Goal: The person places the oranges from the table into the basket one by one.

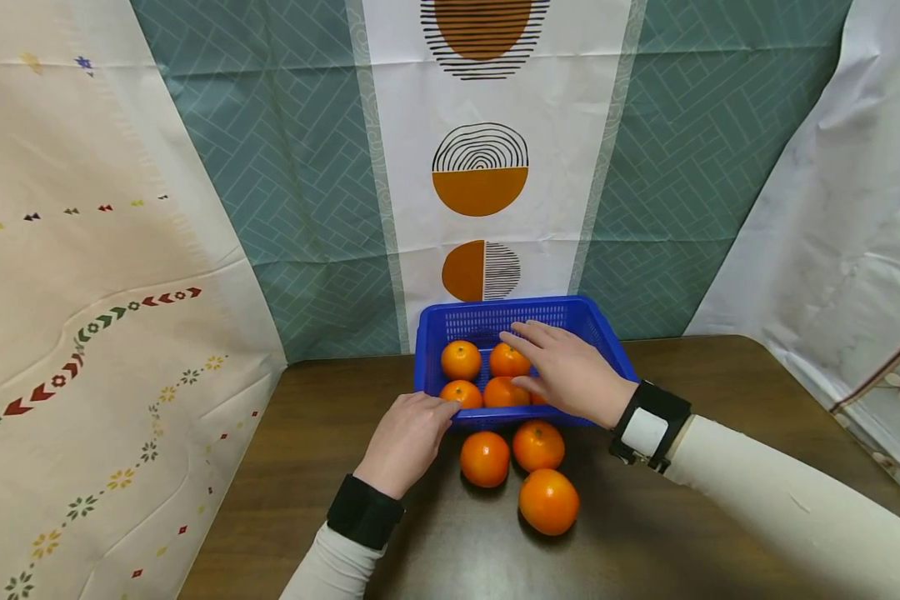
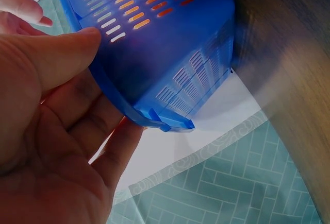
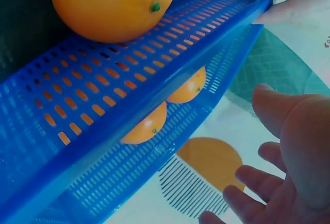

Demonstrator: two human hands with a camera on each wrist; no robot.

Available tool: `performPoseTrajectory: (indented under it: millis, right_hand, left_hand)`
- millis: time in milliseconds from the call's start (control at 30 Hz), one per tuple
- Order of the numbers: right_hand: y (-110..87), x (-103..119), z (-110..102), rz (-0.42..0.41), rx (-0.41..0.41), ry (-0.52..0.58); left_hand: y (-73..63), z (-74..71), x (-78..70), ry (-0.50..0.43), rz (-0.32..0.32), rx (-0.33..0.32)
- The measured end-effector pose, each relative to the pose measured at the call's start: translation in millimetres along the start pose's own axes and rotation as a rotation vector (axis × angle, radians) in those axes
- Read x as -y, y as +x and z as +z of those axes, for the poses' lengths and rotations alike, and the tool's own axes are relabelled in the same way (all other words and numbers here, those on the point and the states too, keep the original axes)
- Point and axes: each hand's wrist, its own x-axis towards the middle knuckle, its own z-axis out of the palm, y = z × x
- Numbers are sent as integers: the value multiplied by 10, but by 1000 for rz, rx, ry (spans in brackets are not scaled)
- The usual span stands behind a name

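Note:
A blue plastic basket [image 1: 429, 333] with slotted walls stands at the back of the table. Several oranges [image 1: 461, 361] lie inside it. At the near left corner my left hand [image 1: 412, 442] holds the rim, its thumb [image 2: 72, 54] against the outer wall and fingers on the rim's other side. My right hand [image 1: 573, 372] hovers over the basket's right part with fingers spread, holding nothing. Three oranges sit on the table before the basket: one on the left [image 1: 484, 459], one close to the near wall [image 1: 538, 445], and one nearest me [image 1: 549, 502].
The brown wooden table [image 1: 307, 467] extends to both sides of the basket. Behind it hangs a teal and white patterned cloth [image 1: 315, 208]. A cream embroidered cloth [image 1: 120, 350] runs along the left, and a pale cloth [image 1: 832, 275] along the right.

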Motion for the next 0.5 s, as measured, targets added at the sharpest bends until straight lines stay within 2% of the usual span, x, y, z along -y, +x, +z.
performPoseTrajectory:
  millis: [333,500]
  right_hand:
    - [-117,63,-6,-20,-26,23]
    - [-187,97,1,-45,-65,18]
  left_hand:
    - [-5,8,5,11,22,-20]
    - [-6,12,6,17,34,-35]
